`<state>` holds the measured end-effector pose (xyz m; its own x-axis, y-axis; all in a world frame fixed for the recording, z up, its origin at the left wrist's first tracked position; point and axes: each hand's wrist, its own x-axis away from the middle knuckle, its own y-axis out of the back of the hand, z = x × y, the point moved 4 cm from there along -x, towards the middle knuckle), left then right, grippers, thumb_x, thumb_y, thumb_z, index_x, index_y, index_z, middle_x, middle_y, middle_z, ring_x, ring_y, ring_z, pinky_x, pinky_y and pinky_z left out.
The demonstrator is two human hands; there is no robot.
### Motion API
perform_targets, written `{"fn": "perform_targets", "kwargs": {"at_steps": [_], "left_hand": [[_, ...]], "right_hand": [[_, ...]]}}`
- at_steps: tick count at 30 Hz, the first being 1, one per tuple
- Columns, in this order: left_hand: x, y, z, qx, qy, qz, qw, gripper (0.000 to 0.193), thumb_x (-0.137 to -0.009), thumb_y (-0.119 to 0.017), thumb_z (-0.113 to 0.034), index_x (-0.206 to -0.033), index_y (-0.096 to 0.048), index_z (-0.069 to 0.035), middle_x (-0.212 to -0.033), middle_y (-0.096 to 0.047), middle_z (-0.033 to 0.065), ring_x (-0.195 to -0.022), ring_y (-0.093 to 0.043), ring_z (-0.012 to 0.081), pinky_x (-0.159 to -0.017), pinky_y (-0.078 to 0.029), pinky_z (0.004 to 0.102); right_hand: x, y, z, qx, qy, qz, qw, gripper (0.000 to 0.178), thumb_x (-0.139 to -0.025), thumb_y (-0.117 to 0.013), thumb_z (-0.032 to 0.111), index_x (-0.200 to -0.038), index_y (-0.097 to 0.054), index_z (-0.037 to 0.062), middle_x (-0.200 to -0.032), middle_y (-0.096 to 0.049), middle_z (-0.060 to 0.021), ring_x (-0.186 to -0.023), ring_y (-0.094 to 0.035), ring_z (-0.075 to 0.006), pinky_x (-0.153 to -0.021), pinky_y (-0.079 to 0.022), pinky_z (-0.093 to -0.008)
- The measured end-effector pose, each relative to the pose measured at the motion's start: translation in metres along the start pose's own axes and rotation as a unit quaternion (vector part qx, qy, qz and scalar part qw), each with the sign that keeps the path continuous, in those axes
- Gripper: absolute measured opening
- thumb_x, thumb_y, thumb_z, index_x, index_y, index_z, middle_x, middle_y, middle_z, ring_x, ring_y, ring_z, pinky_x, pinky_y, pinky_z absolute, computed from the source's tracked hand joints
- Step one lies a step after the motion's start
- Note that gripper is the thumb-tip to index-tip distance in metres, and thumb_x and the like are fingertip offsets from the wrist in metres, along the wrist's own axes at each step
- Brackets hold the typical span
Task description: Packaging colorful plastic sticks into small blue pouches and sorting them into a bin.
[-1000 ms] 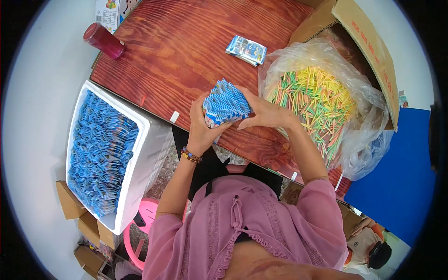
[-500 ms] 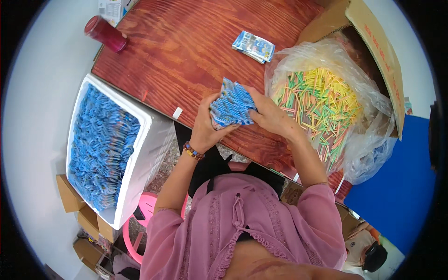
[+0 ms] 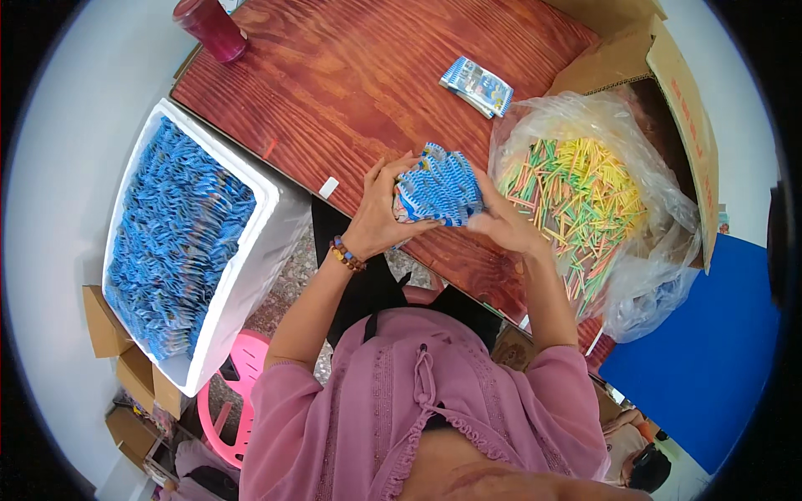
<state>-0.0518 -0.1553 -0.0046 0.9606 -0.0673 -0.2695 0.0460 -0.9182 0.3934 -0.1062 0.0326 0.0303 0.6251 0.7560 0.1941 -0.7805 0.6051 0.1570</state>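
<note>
Between my two hands, above the near edge of the red-brown wooden table (image 3: 334, 100), is a stack of small blue-and-white packets (image 3: 440, 185) with zigzag edges. My left hand (image 3: 380, 207) wraps round the stack's left side, thumb along the bottom. On the right side, my right hand (image 3: 505, 219) presses against it with the fingers partly behind the stack. To the right of my hands, a clear plastic bag (image 3: 660, 292) lies open, filled with short yellow, green and pink sticks (image 3: 585, 188). A few similar packets (image 3: 478, 86) lie farther back on the table.
A white foam box (image 3: 267, 204) full of blue packets (image 3: 180, 242) stands at the left, beside a pink stool (image 3: 246, 367). A red-lidded jar (image 3: 213, 33) is at the far left of the table. An open cardboard box (image 3: 681, 117) stands behind the bag. Another person (image 3: 631, 447) is at lower right.
The stack has shifted slightly right in the view, its packets now more evenly lined up. My right fingers have changed position along its side. The whole view has turned a little.
</note>
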Motion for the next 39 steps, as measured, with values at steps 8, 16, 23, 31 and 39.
{"fn": "perform_targets", "kwargs": {"at_steps": [8,16,23,31,39], "left_hand": [[0.002,-0.002,-0.003,0.003,-0.014,0.06,0.998,0.081,-0.063,-0.086,-0.026,-0.128,-0.043,-0.006,-0.138,-0.046,0.0132,-0.128,-0.04,0.0307,-0.11,-0.023,0.0456],[0.008,-0.006,0.009,0.072,-0.019,-0.043,0.996,0.071,-0.067,-0.085,-0.018,-0.123,-0.044,-0.003,-0.13,-0.051,0.0166,-0.119,-0.05,0.0287,-0.1,-0.039,0.0389],[0.007,-0.002,-0.007,-0.007,-0.092,-0.063,0.994,0.065,-0.066,-0.085,-0.021,-0.115,-0.046,-0.004,-0.124,-0.052,0.0168,-0.115,-0.051,0.0323,-0.097,-0.04,0.04],[0.056,0.099,-0.039,-0.037,-0.107,-0.193,0.975,0.066,-0.062,-0.087,-0.022,-0.112,-0.048,-0.005,-0.121,-0.055,0.0172,-0.11,-0.055,0.0321,-0.094,-0.043,0.0403],[0.137,0.242,0.005,-0.074,0.098,-0.295,0.948,0.074,-0.066,-0.086,-0.025,-0.121,-0.043,-0.002,-0.111,-0.06,0.0151,-0.102,-0.061,0.0242,-0.087,-0.048,0.0348]], "right_hand": [[0.0,-0.003,0.001,0.06,-0.024,-0.032,0.997,0.11,-0.068,-0.084,0.023,-0.148,-0.012,0.0022,-0.144,-0.034,-0.0168,-0.134,-0.034,-0.0233,-0.11,-0.028,-0.0353],[-0.009,-0.007,0.009,0.122,0.032,-0.095,0.987,0.078,-0.075,-0.076,0.018,-0.139,-0.035,0.0008,-0.125,-0.053,-0.0178,-0.117,-0.053,-0.0256,-0.099,-0.04,-0.0352],[-0.005,-0.019,0.01,0.181,0.024,-0.096,0.979,0.069,-0.077,-0.07,0.011,-0.137,-0.037,0.0003,-0.123,-0.055,-0.0208,-0.117,-0.055,-0.0273,-0.098,-0.042,-0.036],[-0.05,-0.089,0.102,0.18,0.102,-0.058,0.977,0.065,-0.076,-0.069,0.006,-0.135,-0.042,0.0016,-0.12,-0.059,-0.0163,-0.113,-0.058,-0.0237,-0.095,-0.045,-0.0335],[-0.179,-0.223,0.121,0.122,0.182,0.076,0.973,0.063,-0.079,-0.07,0.015,-0.134,-0.042,0.0009,-0.109,-0.063,-0.0131,-0.096,-0.061,-0.0161,-0.084,-0.048,-0.0313]]}}
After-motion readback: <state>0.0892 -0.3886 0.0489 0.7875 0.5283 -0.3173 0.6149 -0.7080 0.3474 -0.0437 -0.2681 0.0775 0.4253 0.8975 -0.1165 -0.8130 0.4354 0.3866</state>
